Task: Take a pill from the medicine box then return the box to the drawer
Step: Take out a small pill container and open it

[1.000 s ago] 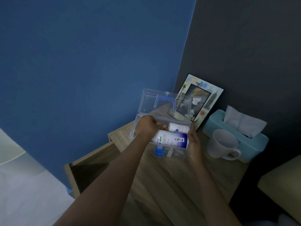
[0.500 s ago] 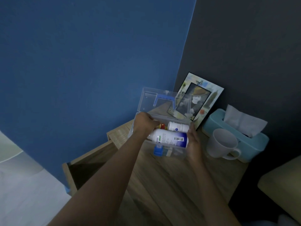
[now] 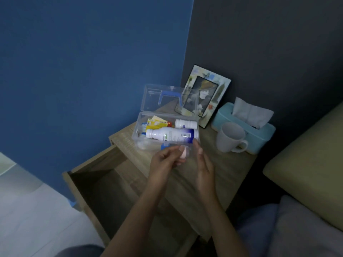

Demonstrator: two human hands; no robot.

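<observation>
**Small pale item out of the box, box not yet back in the drawer**

On the wooden bedside table point(image 3: 213, 169), toward its far left corner, I see the clear plastic medicine box point(image 3: 138, 134) standing with its lid raised; the lid's blue handle shows through the plastic. Inside lie a large white bottle with a blue band point(image 3: 172, 135) on its side along the near wall, a smaller white bottle point(image 3: 185, 123) behind it, and a yellow packet point(image 3: 156, 122) at the far left.

From the head view, I judge the task to be roughly at its middle. The box is out and open, and the wooden drawer point(image 3: 96, 186) at the near left is pulled out with nothing visible inside. My left hand point(image 3: 163, 160) is just near of the box, fingers curled and pinching something small and pale pink between thumb and fingertips. It is blurred, so I cannot tell whether it is a pill, a strip or a small pouch. My right hand point(image 3: 203, 160) sits just beside it, palm turned inward toward the left hand, fingers mostly straight and loose, gripping nothing; its fingertips reach close to the box's near right corner. Both forearms run up from the near edge of the frame and converge above the tabletop.

Left to do, as I read it: free the pill if it is wrapped, shut the lid, and put the box into the drawer.

Right of the box stand a framed picture point(image 3: 207, 95), a white mug point(image 3: 231, 138) and a light blue tissue box point(image 3: 259, 134).
</observation>
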